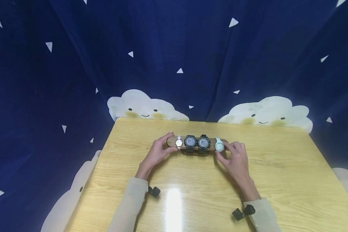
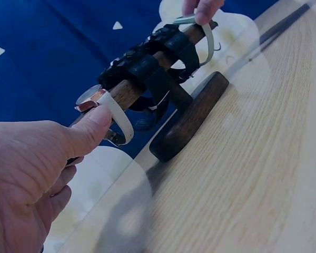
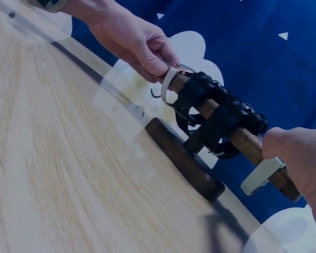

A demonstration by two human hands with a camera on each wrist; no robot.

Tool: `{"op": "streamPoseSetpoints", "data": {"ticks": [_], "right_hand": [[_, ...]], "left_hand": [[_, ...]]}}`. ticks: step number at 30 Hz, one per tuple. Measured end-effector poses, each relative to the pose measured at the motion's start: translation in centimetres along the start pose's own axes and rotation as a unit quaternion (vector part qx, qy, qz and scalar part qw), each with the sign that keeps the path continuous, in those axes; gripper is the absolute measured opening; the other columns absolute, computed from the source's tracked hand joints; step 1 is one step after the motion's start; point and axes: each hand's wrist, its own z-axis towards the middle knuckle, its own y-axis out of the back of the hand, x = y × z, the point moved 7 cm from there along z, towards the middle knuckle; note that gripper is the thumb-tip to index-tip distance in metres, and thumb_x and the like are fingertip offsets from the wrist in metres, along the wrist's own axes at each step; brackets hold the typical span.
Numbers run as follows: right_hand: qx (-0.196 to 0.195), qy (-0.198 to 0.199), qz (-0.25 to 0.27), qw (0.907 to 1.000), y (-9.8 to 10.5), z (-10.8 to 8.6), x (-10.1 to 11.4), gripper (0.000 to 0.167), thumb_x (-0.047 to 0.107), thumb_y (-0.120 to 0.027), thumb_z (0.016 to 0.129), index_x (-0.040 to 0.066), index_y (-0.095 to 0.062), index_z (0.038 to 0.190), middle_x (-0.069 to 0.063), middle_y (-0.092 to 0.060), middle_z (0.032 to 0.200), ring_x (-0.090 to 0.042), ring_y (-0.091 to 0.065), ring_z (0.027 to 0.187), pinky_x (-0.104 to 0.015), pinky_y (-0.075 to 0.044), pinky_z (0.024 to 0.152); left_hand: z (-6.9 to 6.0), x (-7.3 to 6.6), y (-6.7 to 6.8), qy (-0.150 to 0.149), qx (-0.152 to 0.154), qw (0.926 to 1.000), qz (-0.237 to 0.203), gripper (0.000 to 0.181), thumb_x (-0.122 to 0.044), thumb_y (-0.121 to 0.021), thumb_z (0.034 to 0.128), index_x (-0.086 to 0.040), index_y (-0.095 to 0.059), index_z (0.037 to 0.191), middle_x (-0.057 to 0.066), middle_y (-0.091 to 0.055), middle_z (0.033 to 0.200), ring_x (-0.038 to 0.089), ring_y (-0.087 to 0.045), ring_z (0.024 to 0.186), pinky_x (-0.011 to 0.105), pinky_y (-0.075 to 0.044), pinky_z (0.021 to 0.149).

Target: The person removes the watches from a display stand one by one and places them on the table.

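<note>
My left hand (image 1: 156, 153) grips the left end of the wooden watch stand (image 1: 213, 144); well apart, my right hand (image 1: 236, 159) pinches the mint watch (image 1: 219, 147). The stand's bar runs left to right, near the tabletop's (image 1: 203, 190) far edge, watch dials (image 1: 204, 142) facing up.

By your left hand (image 1: 156, 154), a white-strapped, rose-gold watch (image 1: 178, 143); by your right hand (image 1: 237, 159), a pale mint watch (image 1: 219, 146); between your hands, two black watches (image 1: 190, 141) on a brown, wood-grained stand (image 2: 190, 118).
</note>
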Motion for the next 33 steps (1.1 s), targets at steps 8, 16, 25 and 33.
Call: {"op": "streamPoseSetpoints", "data": {"ticks": [8, 16, 25, 33], "right_hand": [[0.003, -0.004, -0.003, 1.0, 0.06, 0.0, -0.09, 0.046, 0.019, -0.088, 0.074, -0.006, -0.076, 0.111, -0.008, -0.055, 0.081, -0.025, -0.041, 0.08, -0.028, -0.026, 0.069], [0.001, -0.006, -0.001, 1.0, 0.08, -0.01, -0.31, 0.046, 0.021, -0.086, 0.075, -0.007, -0.076, 0.109, -0.01, -0.056, 0.081, -0.026, -0.041, 0.079, -0.028, -0.027, 0.069], [-0.005, -0.01, -0.004, 0.9999, 0.33, 0.04, -0.33, 0.045, 0.02, -0.086, 0.074, -0.007, -0.077, 0.108, -0.008, -0.056, 0.08, -0.026, -0.04, 0.078, -0.028, -0.026, 0.068], [-0.001, -0.012, -0.005, 0.9999, 0.39, 0.02, -0.52, 0.046, 0.02, -0.087, 0.072, -0.007, -0.076, 0.107, -0.009, -0.055, 0.08, -0.026, -0.041, 0.079, -0.029, -0.028, 0.069]], "left_hand": [[-0.02, 0.03, -0.02, 0.001, 0.001, 1.0, 0.0, 0.071, -0.02, -0.085, 0.0868, -0.013, -0.055, 0.151, 0.014, -0.047, 0.159, 0.031, -0.041, 0.15, 0.044, -0.029, 0.126], [-0.05, 0.0, 0.03, 0.006, 0.003, 1.0, 0.003, 0.071, -0.022, -0.085, 0.087, -0.014, -0.055, 0.151, 0.012, -0.048, 0.16, 0.03, -0.041, 0.15, 0.044, -0.029, 0.126], [-0.15, -0.16, 0.09, 0.005, 0.004, 1.0, 0.007, 0.07, -0.02, -0.084, 0.0871, -0.013, -0.056, 0.151, 0.013, -0.047, 0.159, 0.03, -0.041, 0.15, 0.044, -0.028, 0.126], [-0.09, -0.07, 0.01, 0.01, 0.005, 0.9999, 0.009, 0.071, -0.021, -0.084, 0.0877, -0.014, -0.055, 0.152, 0.012, -0.047, 0.16, 0.029, -0.04, 0.151, 0.042, -0.028, 0.126]]}}
